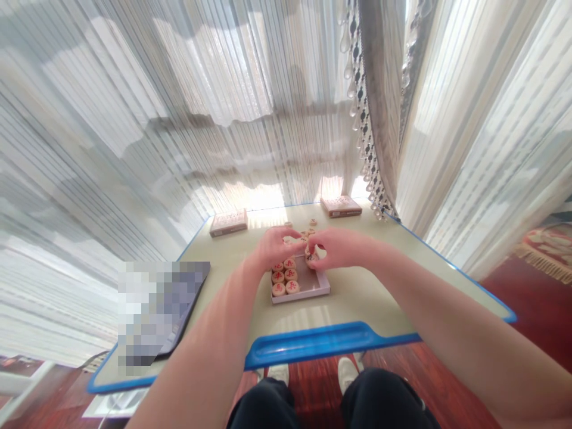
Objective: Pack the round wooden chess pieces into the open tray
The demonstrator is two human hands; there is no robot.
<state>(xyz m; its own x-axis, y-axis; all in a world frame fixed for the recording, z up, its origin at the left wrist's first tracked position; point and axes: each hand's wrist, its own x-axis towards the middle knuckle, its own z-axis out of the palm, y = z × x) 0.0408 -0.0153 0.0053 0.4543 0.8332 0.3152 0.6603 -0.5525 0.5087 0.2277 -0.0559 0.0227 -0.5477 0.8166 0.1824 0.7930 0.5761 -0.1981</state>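
A shallow white box lies on the table, with round Chinese chess pieces in two columns on its left side. The pieces bear red characters. My right hand is over the box's far right part, its thumb and fingers closed around a chess piece with a dark character. My left hand reaches over the far left part, fingers bent toward the right hand; whether its fingertips hold a piece is hidden. Beyond the hands, several loose pieces lie on the table.
Two flat printed boxes, a left one and a right one, rest at the table's far edge. A tablet-like device, partly blurred out, lies at left. The pale table has a blue rim. Curtains hang behind.
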